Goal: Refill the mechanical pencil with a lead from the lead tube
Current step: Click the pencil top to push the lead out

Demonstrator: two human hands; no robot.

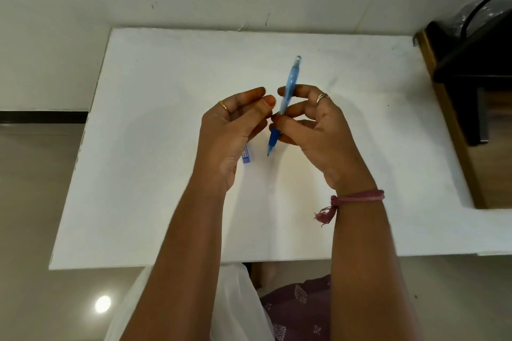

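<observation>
My right hand [322,138] grips a blue mechanical pencil [291,79] around its middle, above the white table [155,86]. The pencil stands steeply, with its clear cap end pointing away from me and its dark blue grip and tip pointing down toward me. My left hand [232,130] hovers just left of the pencil with its fingers loosely curled and its thumb close to the barrel. I see nothing held in it. The small blue-and-white lead tube [245,157] lies on the table and is mostly hidden behind my left palm.
A wooden-edged unit with a dark object [471,63] on it stands beside the table's right edge. A white wall runs behind the table. The floor [33,202] lies to the left, and my lap is below the near edge.
</observation>
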